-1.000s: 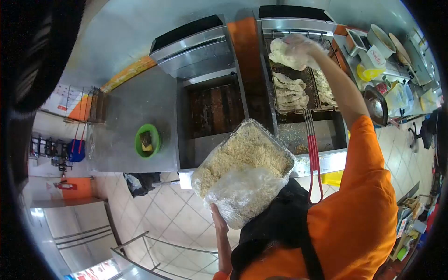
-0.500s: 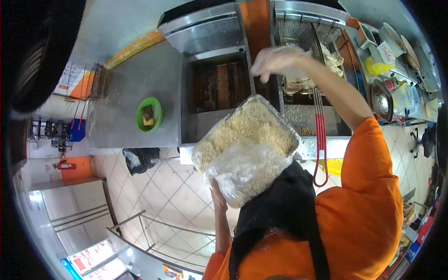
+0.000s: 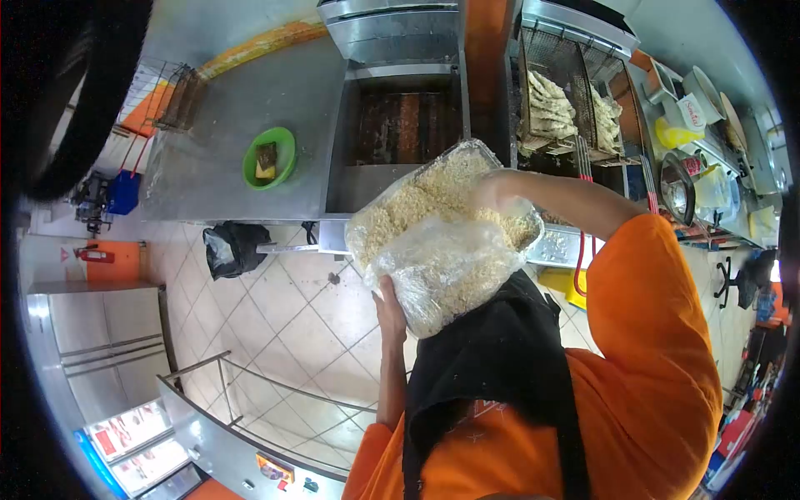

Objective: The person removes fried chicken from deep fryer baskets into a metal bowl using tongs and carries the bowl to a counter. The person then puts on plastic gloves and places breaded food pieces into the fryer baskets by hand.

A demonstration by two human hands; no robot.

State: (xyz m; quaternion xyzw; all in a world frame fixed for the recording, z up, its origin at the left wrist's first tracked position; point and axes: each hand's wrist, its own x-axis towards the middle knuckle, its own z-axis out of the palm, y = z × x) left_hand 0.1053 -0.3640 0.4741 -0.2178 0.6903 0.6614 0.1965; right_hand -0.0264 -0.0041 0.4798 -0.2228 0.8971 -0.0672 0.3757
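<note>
A foil tray (image 3: 525,232) of pale crumbs, partly covered by clear plastic, is held in front of my body. My left hand (image 3: 389,308) grips its lower left side, with the thumb over the plastic. In a clear glove, my right hand (image 3: 498,193) is at the crumbs on the tray's right side; its fingers are blurred and partly sunk from view. Beyond it, coated pieces (image 3: 548,108) lie in a wire fryer basket (image 3: 562,54), and more coated pieces (image 3: 606,117) lie in the basket beside it. Red handles (image 3: 581,262) stick out towards me.
An open fryer well (image 3: 400,125) lies ahead. On the steel counter (image 3: 217,167) at left sits a green bowl (image 3: 286,158) holding a sponge-like block. Bowls and a yellow-lidded container (image 3: 677,133) crowd the right counter. A metal rail (image 3: 292,387) stands at lower left.
My right hand has come back from the baskets into the crumbs, leaving the coated pieces there in view. My left hand still holds the tray. The view has shifted.
</note>
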